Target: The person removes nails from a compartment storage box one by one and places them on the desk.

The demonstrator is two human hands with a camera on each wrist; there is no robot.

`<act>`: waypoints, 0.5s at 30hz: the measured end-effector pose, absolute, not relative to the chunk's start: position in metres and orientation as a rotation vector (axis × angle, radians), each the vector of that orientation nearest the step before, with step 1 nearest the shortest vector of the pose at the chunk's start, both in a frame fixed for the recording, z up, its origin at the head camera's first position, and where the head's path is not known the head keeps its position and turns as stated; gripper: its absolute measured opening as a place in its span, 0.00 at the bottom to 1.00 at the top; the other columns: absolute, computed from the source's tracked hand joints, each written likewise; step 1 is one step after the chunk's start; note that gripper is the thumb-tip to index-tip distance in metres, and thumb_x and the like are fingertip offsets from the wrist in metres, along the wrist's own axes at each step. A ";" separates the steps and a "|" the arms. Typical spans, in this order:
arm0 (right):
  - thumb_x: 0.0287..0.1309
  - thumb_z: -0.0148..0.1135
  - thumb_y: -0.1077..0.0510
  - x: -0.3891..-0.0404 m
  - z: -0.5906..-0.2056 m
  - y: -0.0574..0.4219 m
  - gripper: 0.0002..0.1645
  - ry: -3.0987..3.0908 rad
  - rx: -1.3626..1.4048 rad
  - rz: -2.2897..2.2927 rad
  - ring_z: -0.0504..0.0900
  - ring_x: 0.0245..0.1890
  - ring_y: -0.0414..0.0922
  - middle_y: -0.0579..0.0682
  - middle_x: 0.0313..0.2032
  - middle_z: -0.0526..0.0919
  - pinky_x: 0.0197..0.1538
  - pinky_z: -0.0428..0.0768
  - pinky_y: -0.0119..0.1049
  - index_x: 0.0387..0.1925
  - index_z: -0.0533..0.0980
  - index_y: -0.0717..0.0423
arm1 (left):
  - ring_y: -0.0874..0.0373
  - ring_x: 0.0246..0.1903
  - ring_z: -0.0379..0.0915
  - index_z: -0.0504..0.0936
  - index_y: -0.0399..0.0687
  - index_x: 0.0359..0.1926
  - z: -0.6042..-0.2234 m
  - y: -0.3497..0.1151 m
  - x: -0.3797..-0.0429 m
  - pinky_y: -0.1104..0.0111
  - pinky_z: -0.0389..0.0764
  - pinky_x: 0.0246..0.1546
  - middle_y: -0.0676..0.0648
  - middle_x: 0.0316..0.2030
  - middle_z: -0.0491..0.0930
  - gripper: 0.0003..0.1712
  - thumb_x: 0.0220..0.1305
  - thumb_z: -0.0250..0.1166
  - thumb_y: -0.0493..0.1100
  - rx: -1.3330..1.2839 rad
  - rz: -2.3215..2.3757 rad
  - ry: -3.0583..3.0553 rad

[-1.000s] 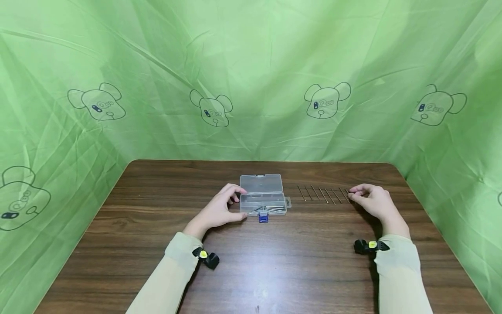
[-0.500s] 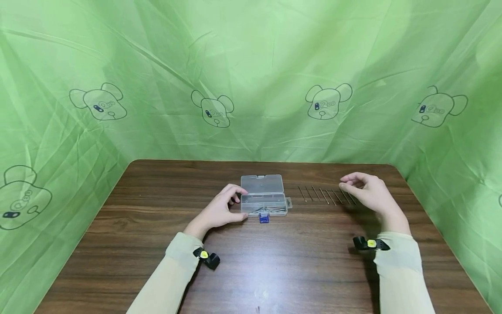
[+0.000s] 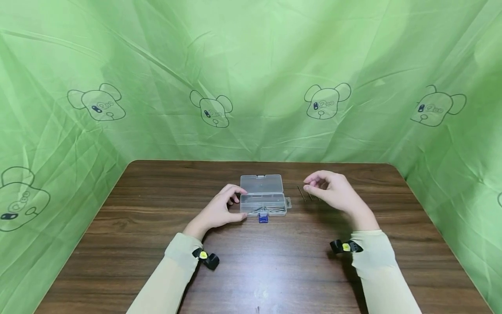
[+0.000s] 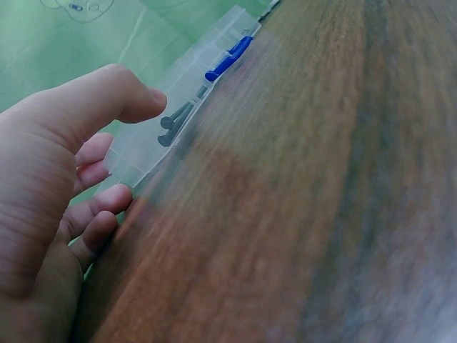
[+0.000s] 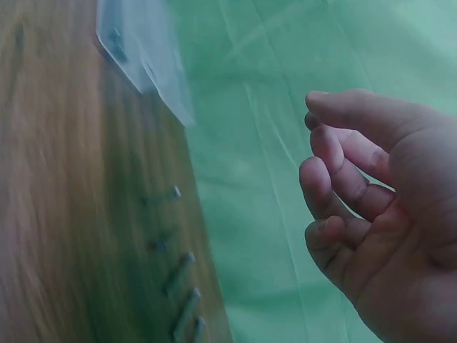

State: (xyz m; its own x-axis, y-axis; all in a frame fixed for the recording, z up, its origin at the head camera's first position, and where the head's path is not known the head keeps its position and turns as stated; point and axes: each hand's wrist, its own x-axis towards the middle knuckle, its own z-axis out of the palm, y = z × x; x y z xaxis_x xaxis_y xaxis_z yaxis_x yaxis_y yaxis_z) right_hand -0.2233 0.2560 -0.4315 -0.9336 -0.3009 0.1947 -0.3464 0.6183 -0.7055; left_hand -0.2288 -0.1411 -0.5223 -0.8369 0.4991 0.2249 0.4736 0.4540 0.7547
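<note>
Two hands work at one clear plastic box [image 3: 260, 201], which sits near the middle of the far part of the surface [image 3: 235, 270], its lid [image 3: 260, 183] folded back toward 12 o'clock and its blue latch [image 3: 263, 218] at 6 o'clock. The left hand [image 3: 219, 209] grips the box from 9 o'clock, with the thumb at the near corner and fingers toward the far side; this is a sound brace, and light pressure should suffice to prevent sliding. Loose fasteners [image 3: 274, 208] lie in the near compartment. A row of slim fasteners [image 3: 301, 193] lies on the surface at 3 o'clock from the box, each running roughly from 11 to 5 o'clock. The right hand [image 3: 332, 190] hovers over this row, fingers loosely curled, with nothing visible between thumb and fingertips. The step in hand appears to be handling fasteners singly between box and row. Recommended technique: pass high enough to clear the row, lower the fingertips from above, separate one fastener from its neighbours, and pinch it near mid-length. When setting one down, match the row's angle and spacing; a low wrist or sleeve could disturb the alignment.
</note>
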 end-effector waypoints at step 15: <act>0.66 0.78 0.58 -0.231 -0.442 0.170 0.11 -2.816 0.992 1.262 0.84 0.39 0.40 0.40 0.36 0.86 0.45 0.84 0.38 0.47 0.88 0.56 | 0.56 0.48 0.76 0.80 0.55 0.67 -0.524 -0.144 -0.231 0.60 0.78 0.50 0.50 0.57 0.78 0.39 0.56 0.86 0.46 0.892 1.387 2.628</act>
